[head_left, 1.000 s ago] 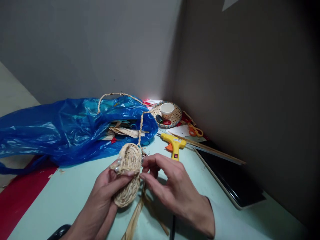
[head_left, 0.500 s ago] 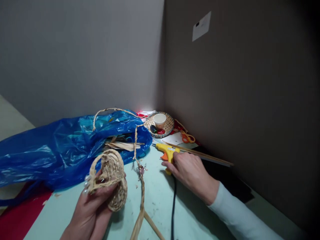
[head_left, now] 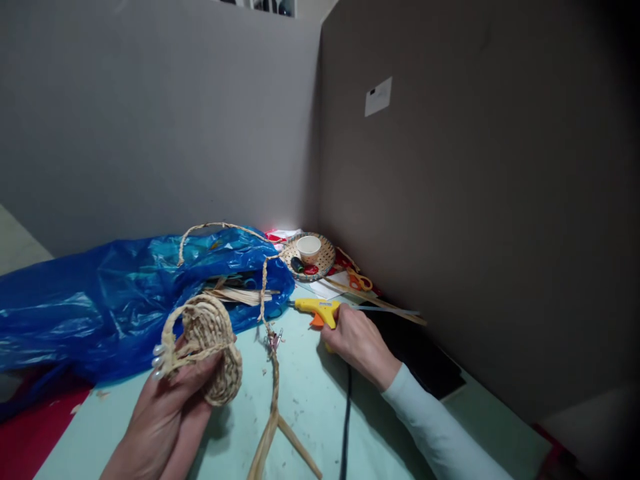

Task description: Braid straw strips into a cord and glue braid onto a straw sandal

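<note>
My left hand (head_left: 173,407) is closed around a small woven straw basket (head_left: 213,333) with a braided loop handle; white pearl-like beads (head_left: 158,360) show at its left side. My right hand (head_left: 359,340) grips a yellow glue gun (head_left: 320,308) with an orange trigger. Its nozzle points left, a pale glue stick (head_left: 387,309) sticks out behind, and a black cord (head_left: 346,427) runs toward me. Between my hands lies a straw braid (head_left: 275,393), with a clip (head_left: 275,340) on it and loose strands at the near end.
A blue plastic bag (head_left: 120,300) with straw strips (head_left: 243,294) at its mouth covers the left side. At the back, a woven tray (head_left: 327,257) holds a white cup (head_left: 309,248). Orange-handled scissors (head_left: 361,280) and thin sticks (head_left: 400,312) lie near the right partition (head_left: 450,167).
My right hand has taken up the glue gun from beside the sticks, turning it more level, with its glue stick now visible. My left hand still holds the basket. The view has shifted slightly.
</note>
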